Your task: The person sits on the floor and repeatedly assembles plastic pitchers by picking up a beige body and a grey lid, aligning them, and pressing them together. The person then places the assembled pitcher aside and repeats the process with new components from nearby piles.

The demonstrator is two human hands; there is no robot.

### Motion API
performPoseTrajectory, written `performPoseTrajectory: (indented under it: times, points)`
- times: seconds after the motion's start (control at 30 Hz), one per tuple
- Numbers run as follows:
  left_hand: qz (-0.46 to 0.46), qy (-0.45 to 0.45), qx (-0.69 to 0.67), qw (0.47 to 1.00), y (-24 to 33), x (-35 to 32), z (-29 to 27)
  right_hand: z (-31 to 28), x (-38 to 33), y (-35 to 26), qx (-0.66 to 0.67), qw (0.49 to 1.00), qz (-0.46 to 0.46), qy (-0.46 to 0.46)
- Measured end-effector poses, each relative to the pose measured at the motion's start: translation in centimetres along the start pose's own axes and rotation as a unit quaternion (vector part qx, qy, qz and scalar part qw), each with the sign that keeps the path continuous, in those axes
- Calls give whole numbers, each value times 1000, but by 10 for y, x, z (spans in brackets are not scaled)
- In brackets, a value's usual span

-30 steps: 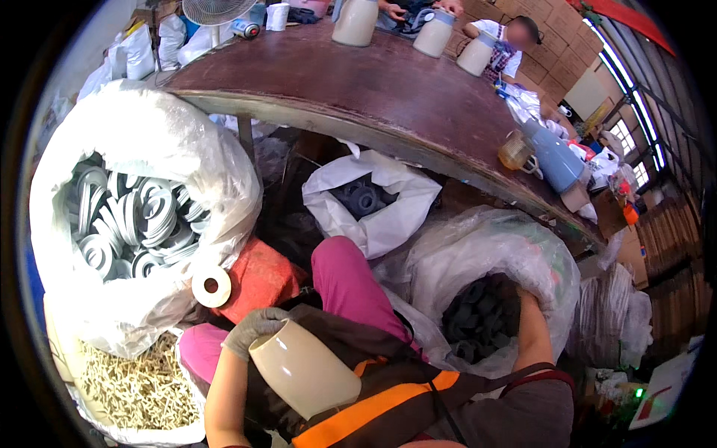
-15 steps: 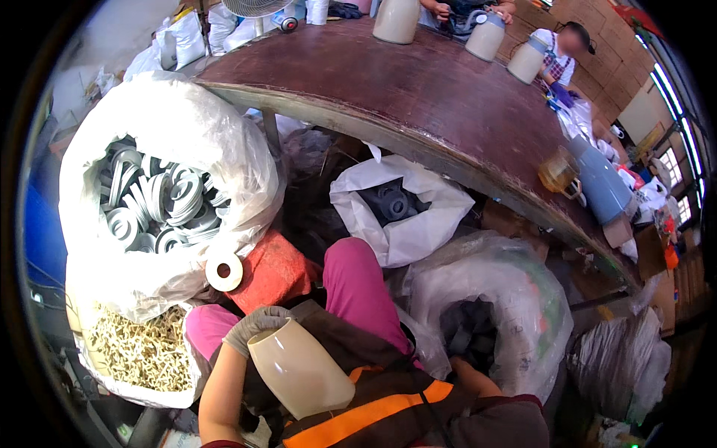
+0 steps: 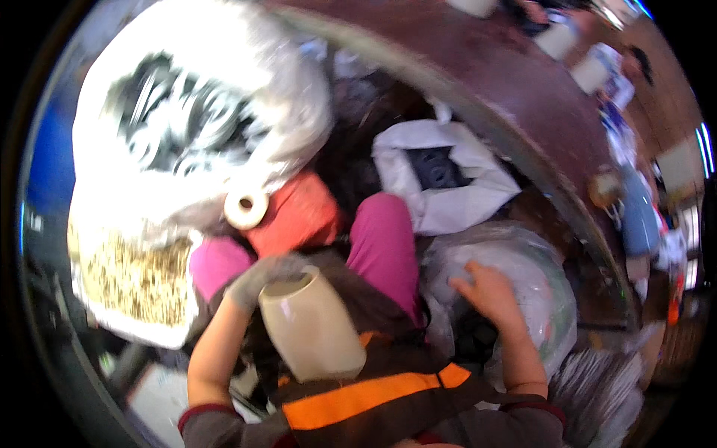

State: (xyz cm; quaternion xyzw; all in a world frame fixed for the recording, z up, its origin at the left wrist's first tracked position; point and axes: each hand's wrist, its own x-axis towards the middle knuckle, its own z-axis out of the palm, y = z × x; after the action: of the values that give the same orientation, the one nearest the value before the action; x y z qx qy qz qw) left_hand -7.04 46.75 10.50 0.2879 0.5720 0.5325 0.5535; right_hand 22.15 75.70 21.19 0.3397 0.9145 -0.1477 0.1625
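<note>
Since half a second ago the view has swung down and blurred, and the right hand (image 3: 489, 295), then buried in the clear plastic sack (image 3: 538, 287), now lies on top of it at the sack's mouth. Left to right: big white sack (image 3: 299, 97) of grey ring-shaped parts far left, motion-smeared; below it a tray or bag of pale yellowish small pieces (image 3: 134, 276), too blurred to tell what kind. A cream tape roll (image 3: 245, 207) sits against an orange-red bag (image 3: 299, 213). Left hand (image 3: 258, 280), in a grey glove, is closed around the rim end of a cream cylindrical container (image 3: 314, 325), held tilted over the lap, mouth up-left. Pink trouser knees (image 3: 385, 243) in the middle. Behind them a smaller white bag (image 3: 463, 175) with dark parts inside, under the curved edge of the brown counter (image 3: 515, 89). Right hand is bare, fingers spread and loosely open, resting on the clear sack; nothing visible in it, though the palm side is hidden. Progress, as a judgement: container is in hand and ready, no dark part is seen in the right hand or entering the container, so most of the filling or sorting looks left to do; container contents not visible.
</note>
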Motion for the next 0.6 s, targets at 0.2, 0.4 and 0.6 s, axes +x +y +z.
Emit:
performPoseTrajectory:
  times: [0.2,0.4,0.6]
  points:
    - [10,-21,-514,857,19,-25,38,-14,25,-93,466,848,-224,119]
    - [77,108,-557,819,-20,-63,31,21,42,-187,683,690,-100,-217]
    - [126,120,-558,811,-36,-72,30,28,54,-202,679,678,-68,-274]
